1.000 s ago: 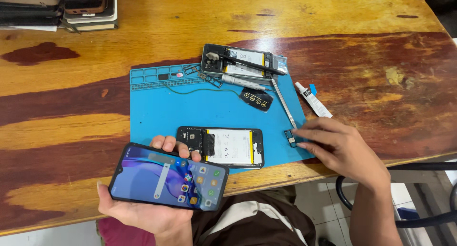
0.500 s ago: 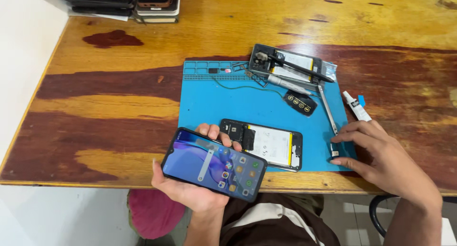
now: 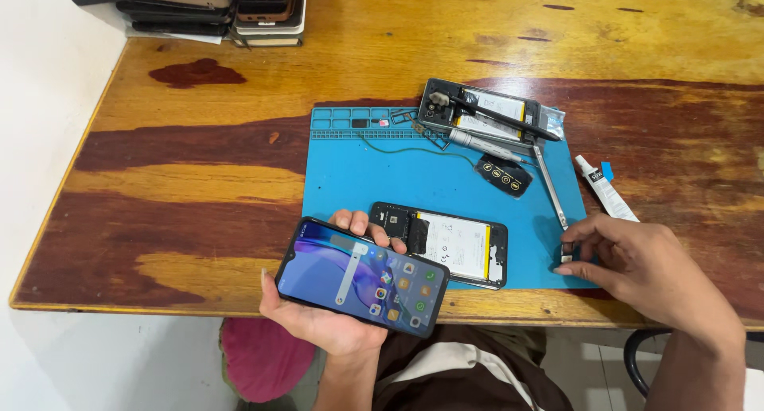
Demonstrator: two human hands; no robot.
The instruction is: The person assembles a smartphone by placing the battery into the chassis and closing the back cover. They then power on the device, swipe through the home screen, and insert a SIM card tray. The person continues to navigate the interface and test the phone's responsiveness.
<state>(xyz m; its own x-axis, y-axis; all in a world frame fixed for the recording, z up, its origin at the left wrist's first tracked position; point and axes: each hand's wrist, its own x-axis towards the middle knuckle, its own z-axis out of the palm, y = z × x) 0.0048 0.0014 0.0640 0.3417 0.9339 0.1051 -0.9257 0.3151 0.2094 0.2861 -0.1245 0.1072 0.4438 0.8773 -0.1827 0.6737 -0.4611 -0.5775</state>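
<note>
Head view, looking down on a wooden table [image 3: 199, 180] with a blue work mat [image 3: 374, 172] at centre. The left hand [image 3: 326, 319], lower centre of the frame, cradles a lit smartphone [image 3: 362, 276] from beneath, fingers curled round its far edge, screen up and tilted. Just beyond it on the mat lies an opened phone [image 3: 442, 244], back cover off, its battery exposed. The right hand [image 3: 637, 268], lower right, is pinched at the mat's right edge on a small part [image 3: 566, 257] (too small to identify; possibly a tray or screw). Judged from this, the pinch is best kept low over the mat, so a slip lands on blue rather than wood, and the lit phone held level meanwhile. Upper centre of the mat: a second opened phone [image 3: 485, 112], a long metal tool [image 3: 551, 188] and a dark key fob [image 3: 504, 175]. A white glue tube [image 3: 609, 192] lies right of the mat; stacked devices [image 3: 215, 13] sit upper left.
</note>
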